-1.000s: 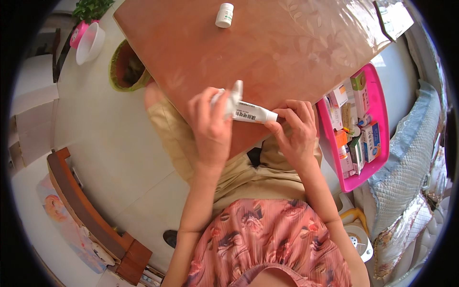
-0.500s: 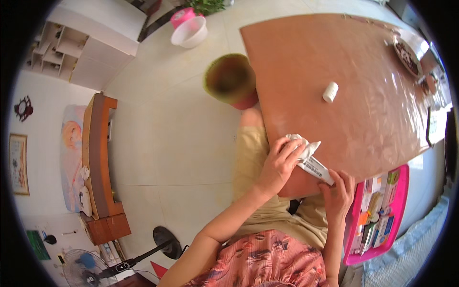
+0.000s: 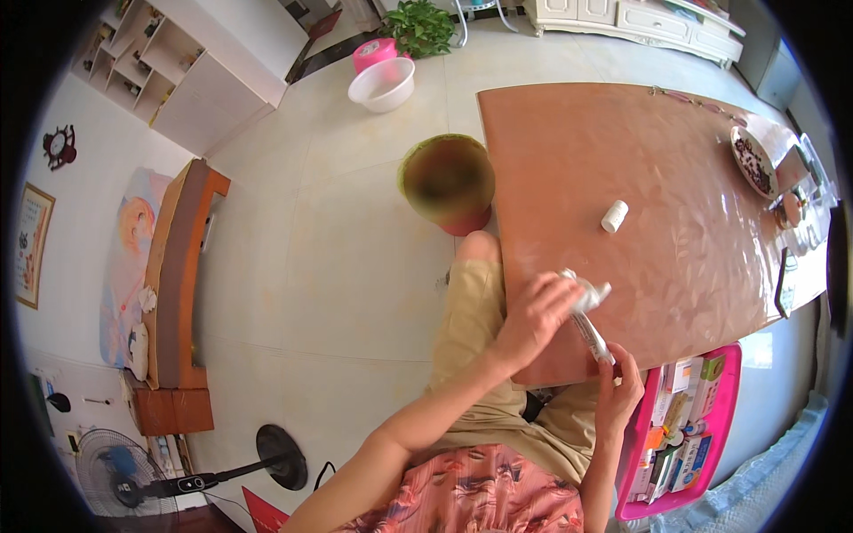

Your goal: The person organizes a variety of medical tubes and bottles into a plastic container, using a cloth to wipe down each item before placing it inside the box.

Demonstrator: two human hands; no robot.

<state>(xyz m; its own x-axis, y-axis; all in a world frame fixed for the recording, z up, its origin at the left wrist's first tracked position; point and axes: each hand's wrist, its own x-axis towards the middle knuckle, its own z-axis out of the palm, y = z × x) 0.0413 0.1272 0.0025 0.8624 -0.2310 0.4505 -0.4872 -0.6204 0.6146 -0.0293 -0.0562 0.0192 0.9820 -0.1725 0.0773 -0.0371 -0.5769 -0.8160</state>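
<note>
My right hand (image 3: 619, 388) grips the lower end of a slim white carton (image 3: 590, 336) with dark print, fingers and thumb pinched on it. Crumpled white tissue (image 3: 593, 293) covers the carton's upper end. From the left, my left hand (image 3: 538, 318) closes its fingers on the tissue, pressing it against the carton. Both hands are over the near left corner of the brown table (image 3: 569, 169). A small white bottle (image 3: 614, 216) lies on its side beyond them.
A pink basket (image 3: 641, 506) of boxes stands right of my right hand. A bin (image 3: 475, 222) stands by the table's left edge. Farther right are a plate (image 3: 745, 142) of dark bits and glass jars. A fan (image 3: 283, 457) is at lower left.
My left hand and the tissue have shifted slightly up and right along the carton, which now stands steeper. The whole view has tilted, so the room shows lower in the picture.
</note>
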